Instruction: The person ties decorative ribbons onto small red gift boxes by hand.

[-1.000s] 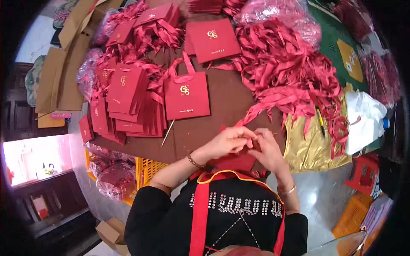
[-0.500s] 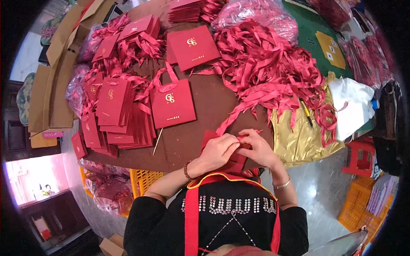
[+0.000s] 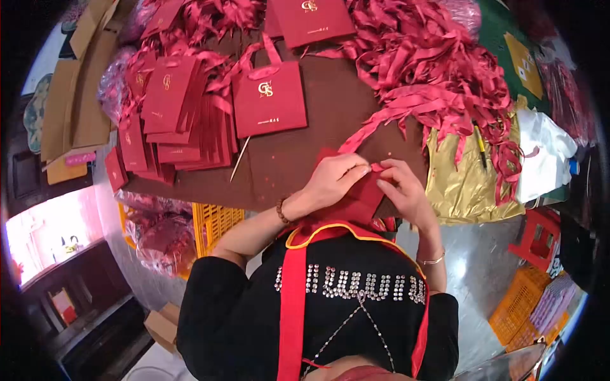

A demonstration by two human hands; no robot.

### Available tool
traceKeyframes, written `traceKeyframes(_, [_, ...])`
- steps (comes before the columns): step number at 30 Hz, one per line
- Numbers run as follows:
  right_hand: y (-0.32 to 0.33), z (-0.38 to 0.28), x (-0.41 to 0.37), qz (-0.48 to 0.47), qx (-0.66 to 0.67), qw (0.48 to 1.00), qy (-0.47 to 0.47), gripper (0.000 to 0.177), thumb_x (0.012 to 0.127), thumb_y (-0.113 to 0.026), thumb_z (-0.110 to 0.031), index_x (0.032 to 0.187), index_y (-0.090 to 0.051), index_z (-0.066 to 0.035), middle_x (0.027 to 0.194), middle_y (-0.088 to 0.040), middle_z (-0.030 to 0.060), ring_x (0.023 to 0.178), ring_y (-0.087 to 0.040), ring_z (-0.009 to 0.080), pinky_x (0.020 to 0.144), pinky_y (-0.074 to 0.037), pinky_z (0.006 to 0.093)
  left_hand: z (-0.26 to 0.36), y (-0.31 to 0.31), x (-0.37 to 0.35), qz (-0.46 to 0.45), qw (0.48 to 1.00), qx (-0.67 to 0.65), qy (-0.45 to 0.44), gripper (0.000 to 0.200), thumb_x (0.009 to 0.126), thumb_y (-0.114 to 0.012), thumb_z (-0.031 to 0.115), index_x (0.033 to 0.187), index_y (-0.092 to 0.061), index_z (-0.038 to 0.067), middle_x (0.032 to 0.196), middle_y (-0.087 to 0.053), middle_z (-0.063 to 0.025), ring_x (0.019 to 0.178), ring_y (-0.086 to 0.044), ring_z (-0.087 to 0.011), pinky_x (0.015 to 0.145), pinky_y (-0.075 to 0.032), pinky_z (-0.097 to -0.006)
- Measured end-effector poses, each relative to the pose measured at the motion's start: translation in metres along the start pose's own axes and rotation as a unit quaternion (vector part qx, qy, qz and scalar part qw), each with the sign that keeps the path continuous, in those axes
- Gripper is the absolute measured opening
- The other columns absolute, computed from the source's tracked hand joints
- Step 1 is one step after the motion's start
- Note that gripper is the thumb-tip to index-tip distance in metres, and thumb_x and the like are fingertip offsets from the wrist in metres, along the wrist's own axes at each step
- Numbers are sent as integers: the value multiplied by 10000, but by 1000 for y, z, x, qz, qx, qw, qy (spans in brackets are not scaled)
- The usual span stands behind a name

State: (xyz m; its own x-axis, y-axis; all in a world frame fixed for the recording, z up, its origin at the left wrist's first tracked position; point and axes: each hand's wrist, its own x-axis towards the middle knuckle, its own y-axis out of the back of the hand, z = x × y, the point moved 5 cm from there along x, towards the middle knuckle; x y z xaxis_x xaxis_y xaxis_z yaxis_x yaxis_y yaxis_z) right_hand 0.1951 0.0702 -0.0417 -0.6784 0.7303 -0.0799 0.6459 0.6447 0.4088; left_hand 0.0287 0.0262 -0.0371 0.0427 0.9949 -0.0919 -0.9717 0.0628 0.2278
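At the near edge of the table, my left hand (image 3: 333, 182) rests over a red paper bag (image 3: 357, 204), its thumb and fingertips pinched on a red ribbon (image 3: 377, 167). My right hand (image 3: 406, 190) faces it from the other side, fingers curled closed at the same short piece of ribbon. Part of the bag is hidden beneath my hands. Beyond them a finished-looking bag with ribbon handles (image 3: 272, 105) lies flat, gold lettering facing up. A thin pale stick (image 3: 239, 159) lies just below that bag.
Stacked red bags (image 3: 171, 105) cover the left of the brown table (image 3: 330, 89). A heap of loose red ribbons (image 3: 438, 76) spreads at the right, above gold plastic sheeting (image 3: 454, 190) with a yellow-black pen (image 3: 481, 149). Orange crates (image 3: 216, 222) stand below the table edge.
The camera view has shifted, so the table contents sit higher in view. My hands stay at the bag, and my right fingers have moved slightly apart from the left with ribbon showing between them.
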Motion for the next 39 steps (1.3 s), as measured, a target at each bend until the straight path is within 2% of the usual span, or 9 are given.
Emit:
traceKeyframes(1, [-4, 4, 1, -7, 4, 1000, -9, 165, 840, -599, -128, 946, -585, -2, 1118, -540, 147, 1011, -555, 287, 842, -457, 350, -1, -1, 0, 0, 1000, -13, -2, 194, 916, -528, 134, 957, -614, -34, 873, -646, -119, 823, -620, -186, 739, -479, -290])
traceKeyframes(2, [-6, 10, 2, -21, 41, 999, -25, 177, 848, -598, -115, 972, -576, 10, 1122, -529, 124, 896, -563, 212, 732, -474, 295, -1, 0, 0, 15, 1000, 1, -1, 194, 917, -522, 133, 964, -622, -27, 898, -647, -126, 853, -619, -202, 758, -475, -298])
traceKeyframes(4, [-5, 13, 2, -43, 137, 986, -90, 183, 876, -571, -105, 1000, -564, 30, 1129, -506, 98, 738, -575, 136, 586, -508, 231, -1, 3, 2, 79, 991, 55, -97, 173, 900, -536, 112, 971, -632, -14, 899, -626, -137, 839, -607, -244, 757, -468, -313])
traceKeyframes(10, [-4, 21, 4, -62, 200, 968, -138, 224, 936, -481, -147, 1004, -578, 44, 1153, -483, 97, 808, -576, 137, 611, -534, 240, 5, 8, -11, 80, 992, 91, -40, 160, 836, -604, 39, 991, -623, 3, 837, -617, -129, 725, -618, -238, 647, -488, -309])
traceKeyframes(12, [-5, 20, 5, -66, 201, 967, -139, 246, 943, -475, -165, 1015, -590, 41, 1158, -481, 91, 863, -566, 138, 624, -544, 246, -4, 6, -15, 49, 996, 69, 21, 175, 839, -610, 19, 1013, -624, 0, 825, -639, -77, 667, -593, -111, 605, -481, -230])
traceKeyframes(19, [-6, 23, 4, -59, 198, 970, -130, 188, 896, -554, -119, 986, -590, 42, 1153, -488, 79, 805, -564, 107, 597, -534, 234, -12, -4, -25, 49, 997, 54, 4, 142, 828, -618, -1, 970, -620, -9, 815, -653, -68, 676, -623, -101, 598, -516, -239])
traceKeyframes(22, [-7, 23, 6, -53, 83, 992, -76, 164, 871, -590, -97, 954, -590, 44, 1144, -493, 77, 766, -553, 91, 575, -527, 226, -12, -4, -30, 41, 993, 115, 2, 131, 818, -630, 8, 949, -631, -2, 830, -658, -91, 698, -639, -149, 627, -513, -259])
traceKeyframes(27, [-8, 27, 6, -32, 222, 963, -148, 154, 876, -589, -100, 929, -588, 44, 1089, -503, 74, 746, -544, 87, 556, -526, 228, 4, 3, -31, 87, 937, 315, -126, 111, 761, -672, 26, 870, -654, 17, 799, -633, -125, 757, -617, -290, 674, -488, -337])
traceKeyframes(39, [-6, 36, 5, -55, 243, 956, -153, 191, 910, -537, -116, 976, -592, 55, 1084, -507, 78, 684, -587, 109, 600, -503, 216, -1, -16, -15, 95, 956, 239, -141, 72, 761, -660, 53, 805, -610, 26, 731, -586, -115, 694, -569, -303, 636, -449, -388])
